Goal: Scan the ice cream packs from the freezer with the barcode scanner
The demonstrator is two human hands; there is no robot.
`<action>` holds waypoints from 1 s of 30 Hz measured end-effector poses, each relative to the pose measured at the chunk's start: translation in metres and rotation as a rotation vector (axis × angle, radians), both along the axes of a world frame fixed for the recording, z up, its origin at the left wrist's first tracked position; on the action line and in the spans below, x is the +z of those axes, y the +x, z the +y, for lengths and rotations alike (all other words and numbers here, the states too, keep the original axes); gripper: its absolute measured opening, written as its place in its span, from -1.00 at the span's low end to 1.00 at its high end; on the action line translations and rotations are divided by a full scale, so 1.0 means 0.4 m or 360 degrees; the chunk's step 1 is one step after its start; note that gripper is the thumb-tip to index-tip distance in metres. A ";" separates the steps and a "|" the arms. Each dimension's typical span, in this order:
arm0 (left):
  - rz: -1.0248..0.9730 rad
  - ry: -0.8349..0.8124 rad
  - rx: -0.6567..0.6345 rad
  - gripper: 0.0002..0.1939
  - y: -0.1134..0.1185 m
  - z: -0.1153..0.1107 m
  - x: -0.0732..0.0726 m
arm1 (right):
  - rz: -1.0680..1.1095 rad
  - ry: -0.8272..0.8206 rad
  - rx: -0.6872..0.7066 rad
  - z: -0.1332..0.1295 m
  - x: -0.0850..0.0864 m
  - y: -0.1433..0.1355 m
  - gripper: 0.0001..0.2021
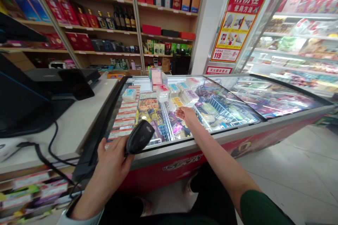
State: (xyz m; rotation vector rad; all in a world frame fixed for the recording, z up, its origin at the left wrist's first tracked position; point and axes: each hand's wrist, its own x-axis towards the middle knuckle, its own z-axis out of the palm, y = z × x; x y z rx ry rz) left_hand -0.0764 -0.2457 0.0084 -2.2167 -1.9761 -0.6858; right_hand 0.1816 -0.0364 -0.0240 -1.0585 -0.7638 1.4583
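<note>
My left hand [114,160] is wrapped around a black barcode scanner [140,136] above the near left edge of the freezer. My right hand [188,116] is over the glass lid [237,110], its fingers loosely bent and pointing left, with nothing visible in them. Just beyond those fingers sits a clear pack with a yellow label [176,103]; whether they touch it I cannot tell. Around it are a purple-labelled pack [190,95], a red-labelled pack [163,91] and several more, some stacked. A blue-labelled pack [129,94] lies apart at the left.
Orange-and-white price labels [124,116] run down the freezer's left side. A counter [87,112] at the left holds a dark monitor [23,98] and cables. Behind stand shelves of boxes and bottles [124,17]. A lit display fridge [298,42] is at right.
</note>
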 end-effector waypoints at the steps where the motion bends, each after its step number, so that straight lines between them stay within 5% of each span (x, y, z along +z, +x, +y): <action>1: -0.0007 0.0003 0.0006 -0.66 -0.002 -0.002 0.000 | -0.0014 0.0004 0.0007 -0.002 -0.001 -0.002 -0.92; 14: -0.0097 0.0013 0.0175 -0.66 -0.078 -0.038 -0.003 | -0.0327 0.0070 0.0293 -0.051 0.017 -0.099 -0.92; 22: -0.0143 0.0057 0.0301 -0.67 -0.167 -0.084 -0.019 | -0.0609 0.0020 0.0536 0.040 0.061 -0.353 -0.83; 30: -0.0134 0.0080 0.0383 -0.69 -0.252 -0.120 -0.043 | -0.0829 -0.0066 0.0445 0.180 0.105 -0.605 -0.71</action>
